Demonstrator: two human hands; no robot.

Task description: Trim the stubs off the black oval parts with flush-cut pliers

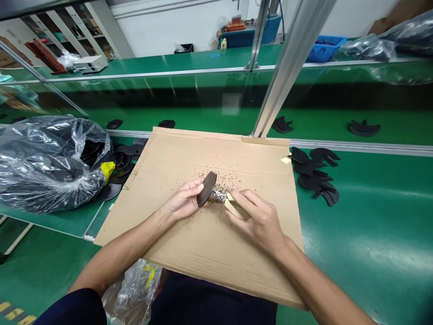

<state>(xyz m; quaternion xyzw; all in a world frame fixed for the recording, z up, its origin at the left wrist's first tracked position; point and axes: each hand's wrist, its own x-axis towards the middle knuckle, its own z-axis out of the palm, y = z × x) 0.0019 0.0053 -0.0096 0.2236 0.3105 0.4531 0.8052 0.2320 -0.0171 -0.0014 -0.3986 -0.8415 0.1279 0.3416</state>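
- While it is held upright over the middle of the cardboard sheet (209,253), the dark piece (207,188) is seen nearly edge-on: flat, thin, with a curved outline, dark brown to black, matt surface.
- Left hand (182,201): fingers are closed around the lower edge of the dark piece, thumb on the near face, fingertips behind it.
- Right hand (257,216): fingers are wrapped narrowly around a small cutting tool (220,196) with a pale handle; the forefinger is laid along the top. Its metal tip is set against the lower right edge of the dark piece.
- Whether the tool's tip is shut on the edge cannot be told; it is too small.
- Fine dark crumbs (230,177) are scattered on the cardboard sheet just beyond both hands, toward its far edge.
- The cardboard sheet is laid on the green worktop (365,225), its near edge overhanging toward the person.
- Loose black pieces (316,174) of similar curved shape are noted on the worktop just off the sheet's far right corner.
- A clear plastic bag (47,162) filled with like pieces lies off the left edge; more flat pieces (123,160) lie between it and the sheet.
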